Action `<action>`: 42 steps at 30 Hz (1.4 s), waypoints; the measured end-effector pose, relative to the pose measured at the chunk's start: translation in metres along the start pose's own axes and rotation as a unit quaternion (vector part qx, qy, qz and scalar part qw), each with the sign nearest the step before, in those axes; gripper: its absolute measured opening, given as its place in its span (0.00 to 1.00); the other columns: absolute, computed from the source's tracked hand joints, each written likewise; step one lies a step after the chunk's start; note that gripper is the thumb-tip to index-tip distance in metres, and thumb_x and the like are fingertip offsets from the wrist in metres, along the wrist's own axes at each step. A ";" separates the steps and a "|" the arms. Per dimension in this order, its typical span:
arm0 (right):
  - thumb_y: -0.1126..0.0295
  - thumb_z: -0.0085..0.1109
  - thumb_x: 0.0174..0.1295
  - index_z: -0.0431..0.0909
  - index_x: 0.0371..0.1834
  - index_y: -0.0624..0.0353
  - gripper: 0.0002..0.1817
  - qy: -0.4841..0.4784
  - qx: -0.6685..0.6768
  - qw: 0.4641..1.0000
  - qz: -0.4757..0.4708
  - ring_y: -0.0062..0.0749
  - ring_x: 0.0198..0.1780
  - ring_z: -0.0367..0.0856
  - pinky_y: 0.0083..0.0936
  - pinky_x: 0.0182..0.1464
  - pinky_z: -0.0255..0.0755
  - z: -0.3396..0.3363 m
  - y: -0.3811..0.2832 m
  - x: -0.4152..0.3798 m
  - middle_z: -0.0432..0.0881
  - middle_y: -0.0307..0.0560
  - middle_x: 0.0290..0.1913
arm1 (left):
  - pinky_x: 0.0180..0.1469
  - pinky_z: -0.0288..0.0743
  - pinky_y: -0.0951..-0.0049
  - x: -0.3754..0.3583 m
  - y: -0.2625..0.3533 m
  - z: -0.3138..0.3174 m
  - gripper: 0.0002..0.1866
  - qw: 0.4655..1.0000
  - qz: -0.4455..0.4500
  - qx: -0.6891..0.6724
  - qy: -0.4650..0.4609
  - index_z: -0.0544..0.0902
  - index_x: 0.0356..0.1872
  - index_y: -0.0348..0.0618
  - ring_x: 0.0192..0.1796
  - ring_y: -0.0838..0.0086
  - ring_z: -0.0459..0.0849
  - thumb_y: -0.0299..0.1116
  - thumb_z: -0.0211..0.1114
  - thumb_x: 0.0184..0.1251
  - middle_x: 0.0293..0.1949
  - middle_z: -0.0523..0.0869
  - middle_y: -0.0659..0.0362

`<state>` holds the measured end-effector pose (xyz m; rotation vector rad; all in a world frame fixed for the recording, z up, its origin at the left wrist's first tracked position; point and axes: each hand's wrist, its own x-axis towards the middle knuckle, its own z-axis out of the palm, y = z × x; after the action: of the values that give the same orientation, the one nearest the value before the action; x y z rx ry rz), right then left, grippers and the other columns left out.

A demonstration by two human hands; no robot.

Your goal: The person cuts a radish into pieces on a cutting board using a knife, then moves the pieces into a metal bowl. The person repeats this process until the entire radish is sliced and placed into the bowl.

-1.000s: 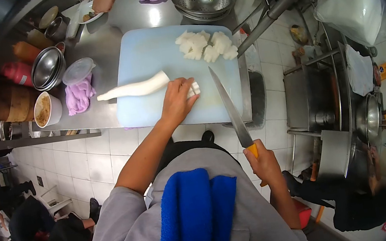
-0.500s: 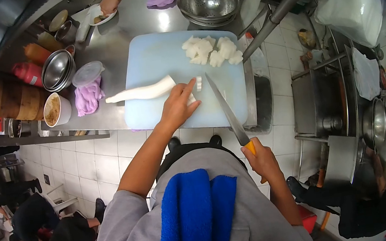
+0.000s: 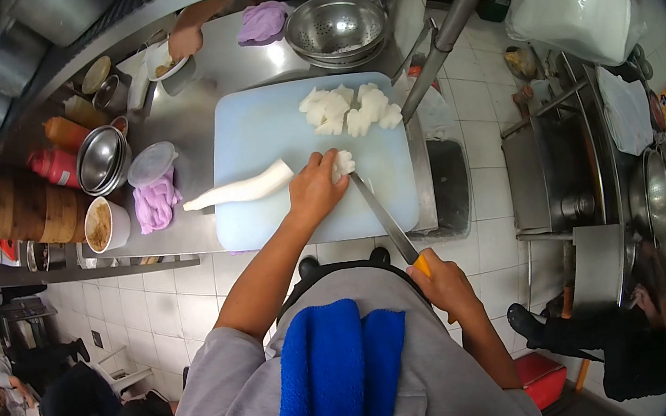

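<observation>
My right hand point(image 3: 448, 284) is wrapped round the yellow handle of a long knife point(image 3: 386, 222). The blade slants up and left over the light blue cutting board point(image 3: 244, 122), its tip right at the white radish piece point(image 3: 342, 164) under my left hand point(image 3: 317, 186). That piece shows a scalloped, flower-shaped face, and my left fingers are closed on it. Left of that hand lies a long, peeled white radish point(image 3: 241, 190), its thin end past the board's edge. Flower-shaped radish slices point(image 3: 328, 110) are heaped in two groups at the board's upper right.
Behind the board are nested steel colanders point(image 3: 337, 24) and a purple cloth point(image 3: 262, 22). Another person's hand point(image 3: 185, 41) reaches to a white plate point(image 3: 166, 61). Steel bowls point(image 3: 98, 160), a lidded tub point(image 3: 152, 163) and bamboo steamers point(image 3: 34, 199) stand left. A metal post point(image 3: 443, 52) rises at right.
My left fingers have closed on the radish piece, and its flower-shaped face now shows. The knife tip has come down and left to it. The view has shifted slightly.
</observation>
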<state>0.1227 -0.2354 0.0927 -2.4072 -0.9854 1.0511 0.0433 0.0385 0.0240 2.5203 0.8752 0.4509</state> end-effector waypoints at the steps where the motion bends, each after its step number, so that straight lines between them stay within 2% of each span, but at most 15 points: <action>1: 0.52 0.56 0.68 0.67 0.45 0.59 0.20 0.003 0.002 1.000 -0.006 0.68 0.36 0.82 0.53 0.39 0.74 0.000 0.003 -0.001 0.83 0.67 0.30 | 0.41 0.80 0.56 0.002 0.001 -0.003 0.26 1.000 0.002 -0.001 -0.013 0.77 0.58 0.47 0.43 0.54 0.85 0.40 0.69 0.57 0.44 0.81 0.51; 7: 0.51 0.57 0.67 0.67 0.46 0.58 0.21 0.046 0.027 0.999 -0.010 0.69 0.36 0.82 0.55 0.38 0.74 -0.003 0.009 -0.008 0.83 0.68 0.30 | 0.49 0.79 0.55 0.043 0.002 -0.026 0.29 0.993 -0.038 -0.107 0.035 0.75 0.59 0.46 0.50 0.49 0.84 0.44 0.70 0.56 0.51 0.83 0.46; 12: 0.50 0.56 0.67 0.68 0.47 0.58 0.22 0.033 0.030 0.999 0.013 0.68 0.39 0.82 0.54 0.41 0.75 -0.001 0.014 -0.008 0.83 0.68 0.32 | 0.54 0.77 0.57 0.164 -0.003 -0.072 0.33 0.996 -0.048 -0.063 0.034 0.75 0.59 0.47 0.54 0.53 0.84 0.50 0.71 0.53 0.51 0.86 0.49; 14: 0.49 0.56 0.67 0.68 0.47 0.58 0.22 0.022 0.030 0.999 0.009 0.67 0.40 0.82 0.53 0.41 0.75 0.005 0.019 -0.010 0.83 0.68 0.33 | 0.55 0.77 0.57 0.205 -0.010 -0.073 0.33 0.999 -0.042 0.021 0.016 0.75 0.60 0.46 0.54 0.55 0.84 0.52 0.67 0.54 0.51 0.86 0.49; 17: 0.50 0.56 0.67 0.68 0.46 0.58 0.22 0.018 0.044 0.999 0.023 0.67 0.40 0.83 0.53 0.42 0.75 0.005 0.019 -0.012 0.83 0.68 0.33 | 0.55 0.78 0.55 0.243 0.001 -0.082 0.33 0.994 -0.067 0.062 -0.056 0.75 0.61 0.47 0.54 0.53 0.84 0.52 0.66 0.55 0.53 0.84 0.47; 20: 0.50 0.55 0.67 0.68 0.46 0.58 0.22 0.024 0.040 0.999 0.020 0.67 0.40 0.82 0.53 0.42 0.75 0.001 0.017 -0.015 0.84 0.68 0.33 | 0.55 0.78 0.56 0.259 0.004 -0.070 0.36 0.992 -0.081 0.095 -0.009 0.75 0.64 0.49 0.57 0.55 0.83 0.54 0.69 0.54 0.55 0.84 0.49; 23: 0.50 0.55 0.67 0.68 0.46 0.58 0.21 0.026 0.041 0.999 0.004 0.67 0.39 0.82 0.54 0.41 0.75 0.005 0.025 -0.012 0.84 0.67 0.32 | 0.54 0.80 0.55 0.235 0.014 -0.076 0.27 0.987 -0.024 0.145 0.070 0.78 0.58 0.48 0.56 0.54 0.83 0.51 0.64 0.62 0.56 0.82 0.49; 26: 0.51 0.56 0.67 0.68 0.46 0.58 0.21 0.027 0.046 0.999 -0.004 0.67 0.38 0.82 0.54 0.40 0.74 0.005 0.027 -0.010 0.84 0.67 0.32 | 0.53 0.80 0.55 0.191 0.017 -0.086 0.24 0.991 0.061 0.115 0.023 0.82 0.54 0.46 0.56 0.56 0.82 0.50 0.64 0.63 0.54 0.81 0.50; 28: 0.51 0.56 0.67 0.68 0.46 0.58 0.21 0.028 0.051 0.998 -0.006 0.67 0.38 0.82 0.54 0.40 0.74 0.003 0.025 -0.009 0.84 0.66 0.32 | 0.53 0.79 0.55 0.158 0.005 -0.064 0.22 0.984 0.122 0.128 -0.006 0.84 0.49 0.45 0.55 0.56 0.80 0.50 0.66 0.61 0.54 0.80 0.51; 29: 0.51 0.56 0.67 0.68 0.46 0.57 0.21 0.028 0.052 0.998 -0.007 0.67 0.38 0.82 0.53 0.40 0.75 0.002 0.023 -0.008 0.84 0.66 0.32 | 0.55 0.79 0.56 0.141 0.005 -0.061 0.25 0.983 0.130 0.119 -0.057 0.82 0.54 0.46 0.58 0.56 0.77 0.50 0.66 0.61 0.55 0.79 0.50; 31: 0.51 0.56 0.67 0.68 0.47 0.57 0.21 0.017 0.043 0.999 0.001 0.67 0.38 0.82 0.53 0.40 0.75 0.001 0.022 -0.007 0.84 0.66 0.32 | 0.58 0.75 0.56 0.120 -0.007 -0.038 0.29 0.983 0.119 0.123 -0.067 0.78 0.60 0.46 0.58 0.53 0.77 0.48 0.69 0.59 0.54 0.81 0.50; 34: 0.51 0.56 0.67 0.68 0.47 0.58 0.21 0.005 0.019 1.000 0.004 0.67 0.38 0.82 0.53 0.40 0.75 -0.003 0.020 -0.004 0.84 0.66 0.32 | 0.59 0.75 0.56 0.116 -0.020 -0.024 0.30 0.991 0.119 0.057 -0.032 0.75 0.62 0.44 0.60 0.51 0.75 0.44 0.69 0.58 0.55 0.80 0.48; 37: 0.51 0.57 0.67 0.68 0.47 0.58 0.21 0.002 0.005 1.000 -0.002 0.67 0.38 0.82 0.53 0.40 0.75 -0.005 0.019 -0.003 0.84 0.66 0.32 | 0.59 0.74 0.55 0.110 -0.014 -0.030 0.28 0.992 0.110 0.069 0.005 0.75 0.60 0.43 0.59 0.50 0.76 0.40 0.69 0.58 0.54 0.79 0.47; 40: 0.53 0.56 0.67 0.68 0.46 0.58 0.20 0.015 0.001 1.000 -0.010 0.67 0.38 0.82 0.52 0.40 0.75 -0.003 0.019 -0.003 0.84 0.66 0.32 | 0.57 0.75 0.56 0.075 0.003 -0.054 0.26 0.995 0.066 -0.074 0.028 0.75 0.58 0.42 0.56 0.50 0.78 0.37 0.69 0.58 0.52 0.80 0.46; 42: 0.54 0.56 0.68 0.68 0.46 0.59 0.19 0.026 0.009 0.999 -0.021 0.67 0.37 0.82 0.52 0.40 0.75 -0.001 0.019 -0.005 0.83 0.66 0.32 | 0.54 0.75 0.57 0.038 0.002 -0.052 0.25 0.990 0.099 -0.081 0.052 0.76 0.55 0.40 0.51 0.51 0.80 0.35 0.70 0.55 0.48 0.81 0.46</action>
<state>0.1292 -0.2520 0.0857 -2.3776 -0.9999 0.9726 0.0500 0.0762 0.0758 2.4597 0.6000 0.6939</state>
